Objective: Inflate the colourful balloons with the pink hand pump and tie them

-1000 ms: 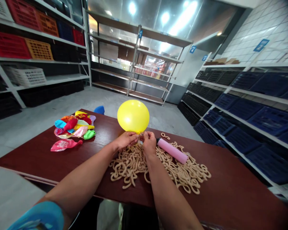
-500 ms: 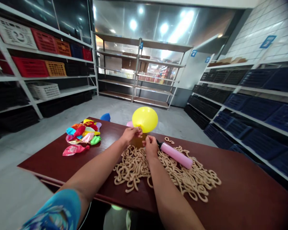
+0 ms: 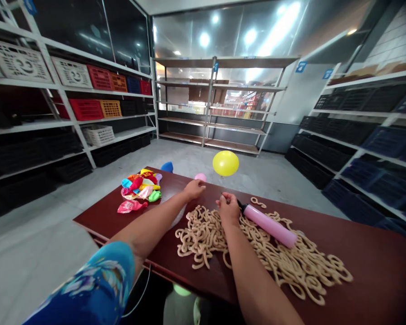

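Observation:
A tied yellow balloon (image 3: pixel 225 163) hangs in the air past the far table edge, apart from both hands. My left hand (image 3: pixel 194 189) reaches over the table with fingers loosely stretched and holds nothing I can see. My right hand (image 3: pixel 229 208) is curled in a pinch above the beige curled cord-like pieces (image 3: pixel 205 234); whatever lies between its fingertips is too small to make out. Beside it a pink balloon pump (image 3: pixel 270 226) with a black nozzle end rests on the heap.
Limp coloured balloons (image 3: pixel 142 185) lie in a pile at the left of the dark red table (image 3: pixel 104 210). A pink balloon (image 3: pixel 200 177) and a blue object (image 3: pixel 167 167) show beyond the far edge. Shelves with crates (image 3: pixel 99 77) line the walls.
The yellow balloon has left my left hand and moved away beyond the table. My left hand's fingers have loosened. The head view has turned left.

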Motion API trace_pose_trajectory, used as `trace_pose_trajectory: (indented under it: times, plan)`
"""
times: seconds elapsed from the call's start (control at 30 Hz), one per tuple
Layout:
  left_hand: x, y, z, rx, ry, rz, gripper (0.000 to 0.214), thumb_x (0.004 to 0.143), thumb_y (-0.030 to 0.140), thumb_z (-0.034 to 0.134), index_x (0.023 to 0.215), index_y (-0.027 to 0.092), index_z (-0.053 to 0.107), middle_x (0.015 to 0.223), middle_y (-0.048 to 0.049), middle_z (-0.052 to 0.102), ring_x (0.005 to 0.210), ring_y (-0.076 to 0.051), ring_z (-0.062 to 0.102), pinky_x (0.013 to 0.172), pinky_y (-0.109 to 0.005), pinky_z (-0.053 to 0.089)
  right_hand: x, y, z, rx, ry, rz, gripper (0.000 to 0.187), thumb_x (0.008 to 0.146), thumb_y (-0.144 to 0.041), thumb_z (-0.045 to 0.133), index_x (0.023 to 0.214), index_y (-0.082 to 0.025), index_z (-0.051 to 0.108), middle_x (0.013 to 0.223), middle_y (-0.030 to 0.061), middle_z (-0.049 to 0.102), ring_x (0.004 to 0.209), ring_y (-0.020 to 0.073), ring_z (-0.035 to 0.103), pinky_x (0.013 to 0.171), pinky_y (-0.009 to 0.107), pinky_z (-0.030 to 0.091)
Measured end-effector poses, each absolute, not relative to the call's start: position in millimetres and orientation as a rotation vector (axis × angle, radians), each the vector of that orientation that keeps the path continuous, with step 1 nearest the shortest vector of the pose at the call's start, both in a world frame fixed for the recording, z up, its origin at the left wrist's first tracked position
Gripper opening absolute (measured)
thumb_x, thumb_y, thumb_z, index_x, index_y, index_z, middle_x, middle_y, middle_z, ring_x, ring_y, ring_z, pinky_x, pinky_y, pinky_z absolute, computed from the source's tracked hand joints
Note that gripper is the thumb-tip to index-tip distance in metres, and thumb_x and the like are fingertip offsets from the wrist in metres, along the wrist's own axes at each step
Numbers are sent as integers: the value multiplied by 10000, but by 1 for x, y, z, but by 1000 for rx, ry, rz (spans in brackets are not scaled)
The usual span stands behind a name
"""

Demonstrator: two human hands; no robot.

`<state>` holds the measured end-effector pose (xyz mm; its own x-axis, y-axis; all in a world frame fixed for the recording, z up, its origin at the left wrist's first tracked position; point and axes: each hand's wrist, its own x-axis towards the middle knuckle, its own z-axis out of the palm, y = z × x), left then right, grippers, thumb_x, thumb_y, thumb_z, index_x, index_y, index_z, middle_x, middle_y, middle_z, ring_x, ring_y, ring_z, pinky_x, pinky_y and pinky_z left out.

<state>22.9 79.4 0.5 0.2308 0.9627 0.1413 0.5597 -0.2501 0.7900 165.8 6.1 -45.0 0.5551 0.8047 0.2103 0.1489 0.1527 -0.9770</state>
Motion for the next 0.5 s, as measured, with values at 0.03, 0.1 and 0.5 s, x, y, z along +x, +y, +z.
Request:
trace_pose_trajectory:
  times: [0.03,0.1,0.5]
  plan:
    - [10,77,4,1963,1412,838,264,706,261,592,936,146,650,991,-119,632,893,-222,575,835,-318,410,166,6,-45,-1367,-913,574,237,717,-352,519,890,-192,547,760,7,629,604,156,646,551,263,487]
    - [-21,69,13,2117,1463,796,231,713,265,572,898,166,670,990,-108,628,873,-221,579,836,-320,411,165,5,-43,-1370,-919,573,238,717,-348,519,891,-189,552,745,5,625,599,155,645,540,253,481]
    - [-197,-9,30,2302,1933,513,271,751,390,498,828,225,698,912,-73,629,876,-234,546,792,-333,396,165,4,-40,-1389,-952,544,268,709,-350,527,909,-178,576,722,9,626,605,160,645,522,240,492]
